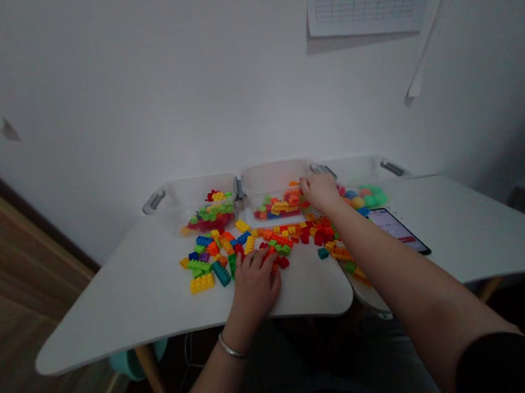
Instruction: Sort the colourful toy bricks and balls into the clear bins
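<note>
The loose toy bricks [202,283] lie in a heap on the bench [160,309] in front of the middle box [274,176], spilling to either side of it, and more show inside the box itself. They look like hollow moulded plastic, so each should be light, stiff and hard to break, though the smooth faces may slip a little. The side walls of a single brick seem the best hold; the studs on top could give some extra grip. Flat, long ones may be awkward to pick out where they overlap.

The person's left hand [255,282] rests palm down on the bricks in front of the middle box, its fingers loosely spread over some red ones; what lies beneath them is hidden. The right hand [320,192] is at the right end of the middle box with fingers curled in. An orange piece [294,183] shows just beside the fingertips, but one cannot tell whether it is gripped.

Left of the middle box stands a left box [197,187] with bricks inside; right of it, a right box [353,167] holds rounded coloured pieces [372,194]. A phone [400,230] lies to the right and in front of the middle box. The middle box's upright wall and grey latch [239,188], and the crowded bricks before it, stand in the way of low reaches.
</note>
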A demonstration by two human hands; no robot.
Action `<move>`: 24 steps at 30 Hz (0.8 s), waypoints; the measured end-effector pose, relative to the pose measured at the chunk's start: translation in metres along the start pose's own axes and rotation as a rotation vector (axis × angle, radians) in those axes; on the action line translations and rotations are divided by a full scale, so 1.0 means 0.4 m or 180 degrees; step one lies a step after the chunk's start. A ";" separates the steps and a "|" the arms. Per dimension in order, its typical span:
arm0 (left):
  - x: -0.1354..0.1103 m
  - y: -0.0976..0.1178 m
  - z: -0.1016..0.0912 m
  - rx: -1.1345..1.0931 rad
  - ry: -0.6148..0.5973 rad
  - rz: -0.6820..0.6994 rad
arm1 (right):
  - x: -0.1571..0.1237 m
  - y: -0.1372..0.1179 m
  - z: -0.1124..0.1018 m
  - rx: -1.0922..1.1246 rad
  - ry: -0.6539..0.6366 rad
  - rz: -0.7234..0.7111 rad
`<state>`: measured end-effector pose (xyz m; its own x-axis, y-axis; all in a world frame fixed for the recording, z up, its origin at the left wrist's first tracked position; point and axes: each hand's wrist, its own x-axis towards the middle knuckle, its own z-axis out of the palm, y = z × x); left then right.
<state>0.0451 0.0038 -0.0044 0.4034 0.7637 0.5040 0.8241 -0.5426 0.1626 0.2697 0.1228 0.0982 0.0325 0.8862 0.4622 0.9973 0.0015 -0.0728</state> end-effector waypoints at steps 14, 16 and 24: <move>0.003 0.002 -0.004 -0.0005 -0.0050 -0.0026 | -0.060 0.018 -0.043 0.2395 0.0751 -0.0329; 0.003 0.005 -0.009 -0.0027 -0.0036 -0.0035 | -0.117 -0.008 -0.023 0.2484 0.0553 -0.0380; 0.002 0.006 -0.006 0.0005 -0.0018 -0.0035 | -0.318 -0.091 0.110 0.1441 -0.0070 -0.0779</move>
<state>0.0464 0.0022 -0.0015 0.3966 0.7715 0.4975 0.8292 -0.5336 0.1666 0.2263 0.0305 0.0031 -0.2046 0.8443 0.4953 0.8472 0.4062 -0.3425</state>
